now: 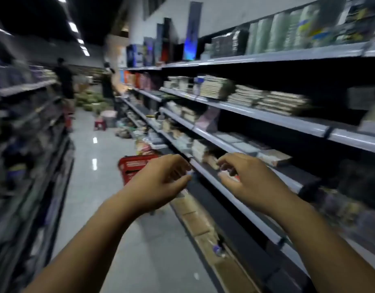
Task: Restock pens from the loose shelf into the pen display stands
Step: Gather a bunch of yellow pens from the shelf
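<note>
Pens are not showing anywhere in the blur, so fetching seems to be just beginning: left hand (pixel 161 180) and right hand (pixel 251 183) are hovering by the shelf edge (pixel 205 174) mid-frame, fingers (pixel 180 180) loosely curled, whether pinching anything I cannot tell, and the next move is probably calling for finding the loose pens.

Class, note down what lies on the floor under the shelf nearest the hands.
Brown cardboard boxes line the floor under the shelf; anything deeper beneath is hidden in shadow.

Two hands show, left hand (pixel 161 182) and right hand (pixel 250 182), plus one red basket (pixel 133 166), one stool (pixel 100 124), two people (pixel 65 81) (pixel 108 83) at eleven o'clock.
</note>
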The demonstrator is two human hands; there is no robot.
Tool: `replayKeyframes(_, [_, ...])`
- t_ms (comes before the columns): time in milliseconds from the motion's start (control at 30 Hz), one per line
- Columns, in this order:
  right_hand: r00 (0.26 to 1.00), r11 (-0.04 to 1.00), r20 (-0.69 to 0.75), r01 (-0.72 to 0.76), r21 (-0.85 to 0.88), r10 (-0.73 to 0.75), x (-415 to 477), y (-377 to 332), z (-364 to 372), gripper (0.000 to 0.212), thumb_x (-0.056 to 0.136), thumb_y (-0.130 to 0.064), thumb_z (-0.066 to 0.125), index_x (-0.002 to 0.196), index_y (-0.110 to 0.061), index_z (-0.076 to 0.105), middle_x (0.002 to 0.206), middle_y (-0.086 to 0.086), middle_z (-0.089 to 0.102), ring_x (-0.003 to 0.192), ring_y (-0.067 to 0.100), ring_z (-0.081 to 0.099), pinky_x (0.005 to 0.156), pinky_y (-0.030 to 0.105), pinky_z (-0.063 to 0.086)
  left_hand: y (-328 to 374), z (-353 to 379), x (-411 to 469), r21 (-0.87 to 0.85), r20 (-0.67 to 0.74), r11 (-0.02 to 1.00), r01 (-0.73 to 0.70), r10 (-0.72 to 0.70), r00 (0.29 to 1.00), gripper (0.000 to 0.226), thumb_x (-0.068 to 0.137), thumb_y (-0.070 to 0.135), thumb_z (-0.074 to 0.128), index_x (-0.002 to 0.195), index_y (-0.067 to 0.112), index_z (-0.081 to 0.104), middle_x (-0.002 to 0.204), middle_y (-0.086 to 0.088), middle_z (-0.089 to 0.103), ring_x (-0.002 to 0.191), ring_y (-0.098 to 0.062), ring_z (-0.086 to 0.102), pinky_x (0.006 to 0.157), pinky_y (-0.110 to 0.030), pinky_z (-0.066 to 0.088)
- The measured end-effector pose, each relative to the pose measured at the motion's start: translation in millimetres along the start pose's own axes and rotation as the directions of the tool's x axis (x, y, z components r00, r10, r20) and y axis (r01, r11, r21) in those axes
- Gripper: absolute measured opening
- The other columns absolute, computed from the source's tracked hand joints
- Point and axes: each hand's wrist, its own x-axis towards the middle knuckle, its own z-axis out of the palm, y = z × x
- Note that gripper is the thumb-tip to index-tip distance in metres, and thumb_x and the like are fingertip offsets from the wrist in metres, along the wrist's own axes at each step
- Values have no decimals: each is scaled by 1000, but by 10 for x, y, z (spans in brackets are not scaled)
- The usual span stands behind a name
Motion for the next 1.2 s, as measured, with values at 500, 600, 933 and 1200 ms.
replayKeyframes(500, [984,932,85,117,342,-155,3133,-1813,1871,17,93,-42,65,109,-34,64,95,-18,63,84,0,61,67,23,47,-2898,-1881,-26,136,-152,926,353,-332,931,22,94,42,62,111,29,65,104,14,66,89,-4,65,79,-35,59])
replayKeyframes(600, [987,888,80,88,451,-138,3648,-2009,2331,20,92,-41,66,111,-36,64,96,-18,66,85,-1,62,73,25,52,-3513,-2006,133,124,-142,914,386,-369,919,24,94,45,61,113,31,64,104,16,64,90,-2,65,80,-33,60])
replayKeyframes(933, [971,891,121,136,434,-207,5869,-1915,3942,25,93,-39,63,118,-35,61,102,-16,64,87,0,62,83,34,56,-5915,-2029,1208,140,-130,863,486,-470,873,20,95,42,62,114,35,63,104,19,64,89,0,64,82,-32,59])
replayKeyframes(1200, [936,911,217,183,369,-276,8106,-1901,4739,30,94,-44,59,122,-35,56,108,-14,60,96,9,61,84,43,57,-7634,-2438,2461,123,-155,827,549,-531,833,19,96,41,60,114,34,63,105,19,63,89,-1,63,82,-32,58])
